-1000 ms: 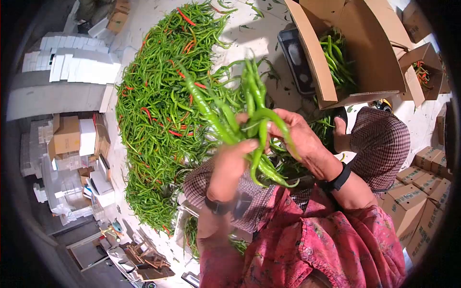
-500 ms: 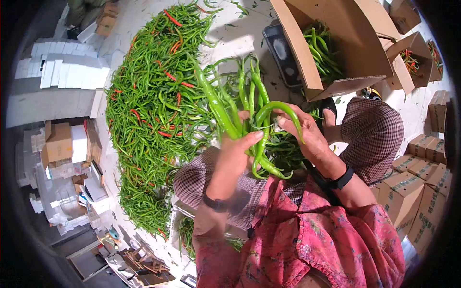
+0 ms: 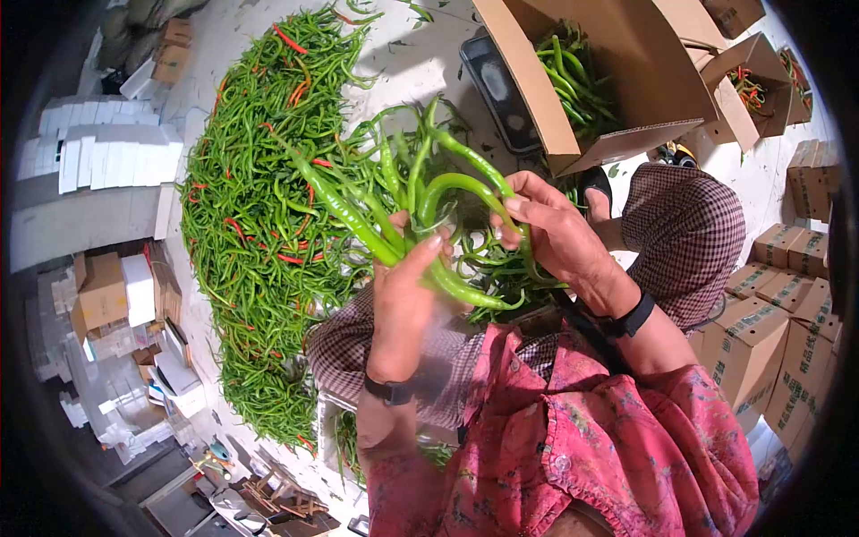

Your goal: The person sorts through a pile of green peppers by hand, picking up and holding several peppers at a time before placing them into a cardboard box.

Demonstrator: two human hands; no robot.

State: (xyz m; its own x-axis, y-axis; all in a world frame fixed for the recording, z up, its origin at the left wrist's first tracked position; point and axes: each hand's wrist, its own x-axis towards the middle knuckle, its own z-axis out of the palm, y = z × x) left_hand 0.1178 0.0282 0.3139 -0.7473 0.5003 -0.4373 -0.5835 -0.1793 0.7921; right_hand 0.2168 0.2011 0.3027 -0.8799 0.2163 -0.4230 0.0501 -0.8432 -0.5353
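My left hand (image 3: 404,300) is closed around a loose bunch of long green chili peppers (image 3: 344,213), whose tips fan out up and to the left. Beside it, my right hand (image 3: 562,234) pinches a long green pepper (image 3: 472,154) between thumb and fingers. A strongly curved pepper (image 3: 465,182) arches between both hands, and its far end runs down past my right fingers. Part of the bunch is hidden behind my left palm and thumb. More green peppers lie below the hands, near my lap.
A large heap of green peppers (image 3: 259,179), with some red ones, covers the floor at left. An open cardboard box (image 3: 646,58) holding peppers stands upper right, beside a dark tray-like object (image 3: 499,94). Closed cartons (image 3: 747,345) are stacked at right. White sheets (image 3: 116,152) lie far left.
Both hands and the bunch have shifted left in view, along with the background. My hands have drawn a little apart, and my right fingers now grip a pepper further along.
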